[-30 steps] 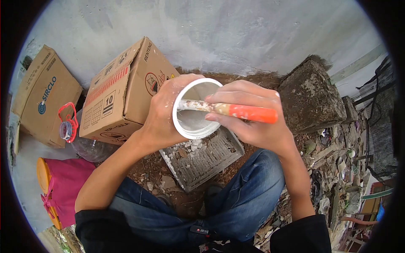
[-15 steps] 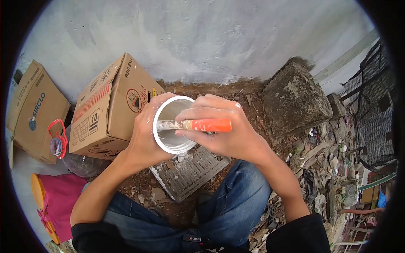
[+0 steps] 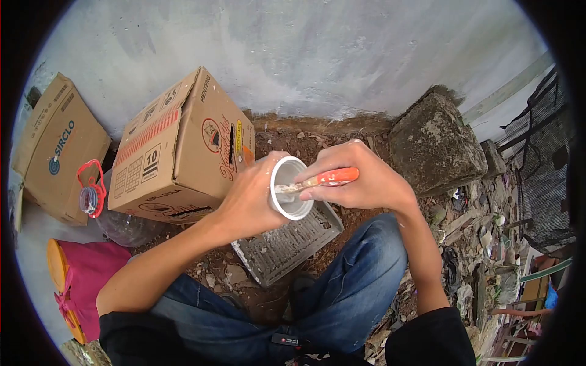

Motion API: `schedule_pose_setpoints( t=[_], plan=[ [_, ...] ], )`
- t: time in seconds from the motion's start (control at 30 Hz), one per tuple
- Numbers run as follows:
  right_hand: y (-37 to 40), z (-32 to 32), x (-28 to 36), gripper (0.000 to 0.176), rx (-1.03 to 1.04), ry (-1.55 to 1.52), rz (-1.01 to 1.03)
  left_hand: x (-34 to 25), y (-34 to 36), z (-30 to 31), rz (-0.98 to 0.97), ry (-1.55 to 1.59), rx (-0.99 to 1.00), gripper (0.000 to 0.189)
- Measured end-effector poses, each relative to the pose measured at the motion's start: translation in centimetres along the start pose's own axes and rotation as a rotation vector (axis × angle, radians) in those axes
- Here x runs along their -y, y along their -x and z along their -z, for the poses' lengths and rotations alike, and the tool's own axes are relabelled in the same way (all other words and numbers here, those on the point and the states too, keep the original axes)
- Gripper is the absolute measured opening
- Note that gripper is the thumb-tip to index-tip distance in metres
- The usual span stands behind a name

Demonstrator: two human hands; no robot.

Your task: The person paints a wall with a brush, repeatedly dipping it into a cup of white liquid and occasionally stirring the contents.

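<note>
A white plastic cup (image 3: 274, 194) is tilted in front of me, its mouth facing up and to the right. My left hand (image 3: 251, 194) wraps around its outer left side. In my right hand (image 3: 365, 177) is a paintbrush (image 3: 337, 176) with an orange handle, pinched near its paint-smeared ferrule. The brush head reaches inside the cup, and its bristles are only partly visible there. Below the cup lies a grey ridged paint tray (image 3: 282, 250) spattered with white.
A large cardboard box (image 3: 201, 146) and a clear jug with a red handle (image 3: 91, 198) stand at left. Behind them leans another carton (image 3: 64, 152). The painted wall (image 3: 293, 55) rises ahead; a stone block (image 3: 434, 146) and rubble (image 3: 470, 244) lie at right.
Both hands, with the cup and paintbrush, have moved to the right and appear lower and farther from the camera. The whole view has shifted slightly too.
</note>
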State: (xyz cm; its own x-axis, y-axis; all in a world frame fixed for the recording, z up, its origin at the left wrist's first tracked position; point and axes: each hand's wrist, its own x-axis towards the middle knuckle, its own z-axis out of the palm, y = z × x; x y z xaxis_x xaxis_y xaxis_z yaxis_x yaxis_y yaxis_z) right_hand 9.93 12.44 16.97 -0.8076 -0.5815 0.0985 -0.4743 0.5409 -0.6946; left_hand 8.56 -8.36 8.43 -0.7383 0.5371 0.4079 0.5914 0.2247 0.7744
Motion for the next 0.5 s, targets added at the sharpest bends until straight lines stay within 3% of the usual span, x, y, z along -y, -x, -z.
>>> schedule_pose_setpoints(
  t=[0.1, 0.2, 0.27, 0.37, 0.5],
  plan=[
    [0.3, 0.7, 0.5, 0.024, 0.056, 0.030, -0.027, -0.3, 0.3, -1.1, 0.032, 0.053, 0.015, 0.061],
    [0.6, 0.7, -0.2, 0.022, -0.034, -0.021, -0.039, -0.6, 0.3, -1.1, 0.130, 0.046, 0.080, 0.061],
    [0.4, 0.4, 0.2, 0.021, -0.004, 0.151, -0.082, -0.2, 0.2, -0.9, 0.221, -0.035, 0.158, 0.068],
    [0.5, -1.5, 0.8, 0.017, 0.082, 0.503, -0.126, 0.3, 0.4, -1.6, 0.157, -0.099, 0.162, 0.065],
    [0.2, -4.2, 1.7, 0.018, 0.283, 0.918, -0.162, -0.3, 0.7, -1.8, 0.216, -0.095, 0.180, 0.064]
  ],
)
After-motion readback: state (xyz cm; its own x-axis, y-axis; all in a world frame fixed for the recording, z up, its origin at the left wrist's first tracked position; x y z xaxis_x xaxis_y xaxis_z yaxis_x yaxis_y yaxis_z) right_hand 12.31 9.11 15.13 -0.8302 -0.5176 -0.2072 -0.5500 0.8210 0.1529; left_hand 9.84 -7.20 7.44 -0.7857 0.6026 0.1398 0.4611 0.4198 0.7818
